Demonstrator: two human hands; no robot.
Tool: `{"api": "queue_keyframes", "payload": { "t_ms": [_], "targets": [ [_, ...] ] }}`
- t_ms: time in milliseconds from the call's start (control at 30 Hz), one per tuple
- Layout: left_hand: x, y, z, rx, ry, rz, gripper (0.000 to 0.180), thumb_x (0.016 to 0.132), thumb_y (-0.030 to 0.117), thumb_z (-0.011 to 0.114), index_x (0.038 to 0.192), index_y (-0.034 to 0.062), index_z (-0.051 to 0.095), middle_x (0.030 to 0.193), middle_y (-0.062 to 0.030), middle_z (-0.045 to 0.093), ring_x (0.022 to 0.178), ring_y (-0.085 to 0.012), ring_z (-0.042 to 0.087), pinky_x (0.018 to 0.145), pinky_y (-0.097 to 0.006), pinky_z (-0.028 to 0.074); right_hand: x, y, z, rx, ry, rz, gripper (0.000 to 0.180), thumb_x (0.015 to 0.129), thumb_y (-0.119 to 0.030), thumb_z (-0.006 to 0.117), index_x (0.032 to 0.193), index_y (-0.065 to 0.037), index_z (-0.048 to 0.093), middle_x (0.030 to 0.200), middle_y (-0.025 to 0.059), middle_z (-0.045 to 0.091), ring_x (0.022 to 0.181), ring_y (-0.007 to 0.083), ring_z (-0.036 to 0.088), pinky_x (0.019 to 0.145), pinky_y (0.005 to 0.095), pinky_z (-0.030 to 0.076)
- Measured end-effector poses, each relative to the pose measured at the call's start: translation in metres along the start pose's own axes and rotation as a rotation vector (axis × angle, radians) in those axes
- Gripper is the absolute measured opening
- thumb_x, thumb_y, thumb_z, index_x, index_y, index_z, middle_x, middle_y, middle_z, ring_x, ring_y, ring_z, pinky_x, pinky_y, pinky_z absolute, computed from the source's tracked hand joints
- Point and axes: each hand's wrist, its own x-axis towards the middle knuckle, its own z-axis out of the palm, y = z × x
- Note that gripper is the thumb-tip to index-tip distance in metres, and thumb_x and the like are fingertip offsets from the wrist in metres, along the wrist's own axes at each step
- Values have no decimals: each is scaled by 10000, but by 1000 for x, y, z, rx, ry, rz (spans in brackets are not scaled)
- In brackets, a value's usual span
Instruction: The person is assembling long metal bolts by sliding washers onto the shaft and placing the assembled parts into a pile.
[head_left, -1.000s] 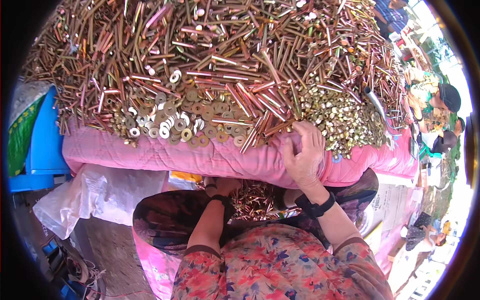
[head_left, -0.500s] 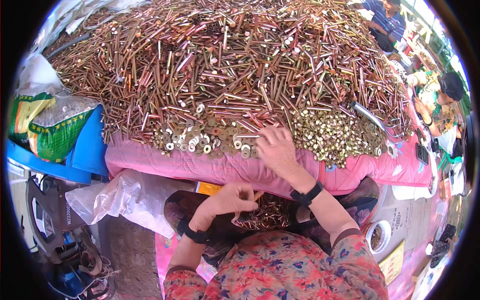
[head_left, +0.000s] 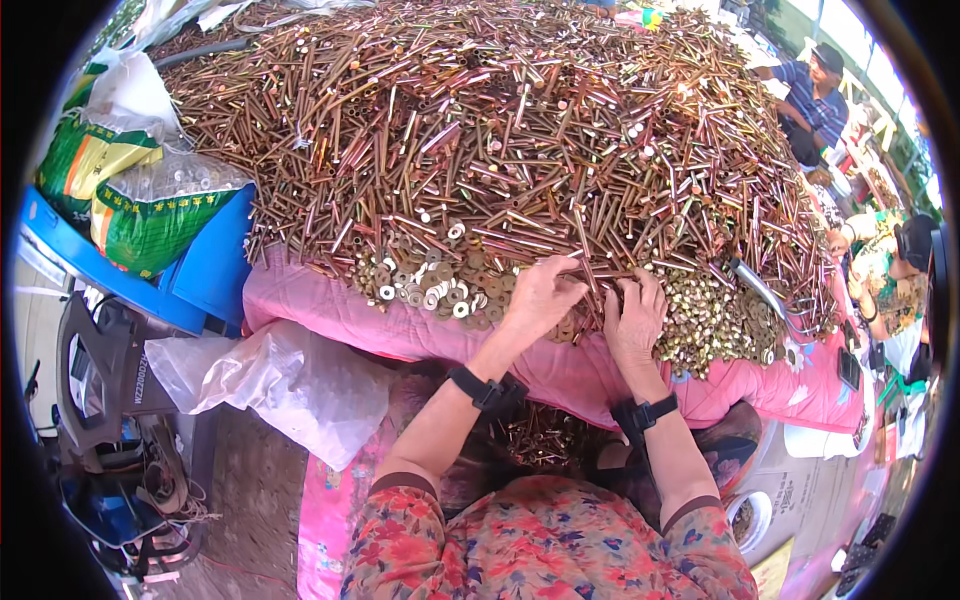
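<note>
Left hand (head_left: 540,295) and right hand (head_left: 634,318) rest half-curled on the bolts (head_left: 560,160) at mid-frame, grasp unclear; better to pinch one shank cleanly.

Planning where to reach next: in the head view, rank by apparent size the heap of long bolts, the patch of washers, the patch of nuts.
1. heap of long bolts, far the largest
2. patch of nuts
3. patch of washers, only slightly smaller; the ranking of these two is unsure

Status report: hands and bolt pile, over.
Left hand and right hand both palm-down on front edge of bolt pile; grip unclear. Washers beside left hand. Nothing blocking.
</note>
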Motion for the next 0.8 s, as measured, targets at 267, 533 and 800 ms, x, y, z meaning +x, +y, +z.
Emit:
{"api": "queue_keyframes", "payload": {
  "t_ms": [267, 533, 800],
  "targets": [
    [26, -57, -128, 934, 311, 58, 282, 683, 5, 633, 948, 92, 670, 965, -164, 614, 826, -329, 618, 713, -396, 524, 2, -1, -2, -6, -13, 12, 262, 779, -180, 628, 1004, -57, 573, 1173, 128, 494, 1081, 339, 457, 935, 466, 353],
    [37, -48, -179, 1248, -159, 21, 277, 687, 92, 695, 956, 63, 637, 1108, -123, 510, 1019, -331, 549, 828, -421, 491, 4, -1, -1, 14, 0, 9, 243, 778, -187, 624, 979, -58, 579, 1170, 136, 508, 1073, 343, 473, 919, 469, 357],
    [46, -39, -192, 1141, -299, 134, 167, 673, 7, 600, 839, 19, 609, 991, -160, 547, 927, -363, 591, 774, -469, 495, 4, -1, -2, 20, -6, 34, 249, 776, -188, 626, 981, -55, 577, 1163, 132, 508, 1074, 341, 471, 917, 468, 356]
  ]
}}
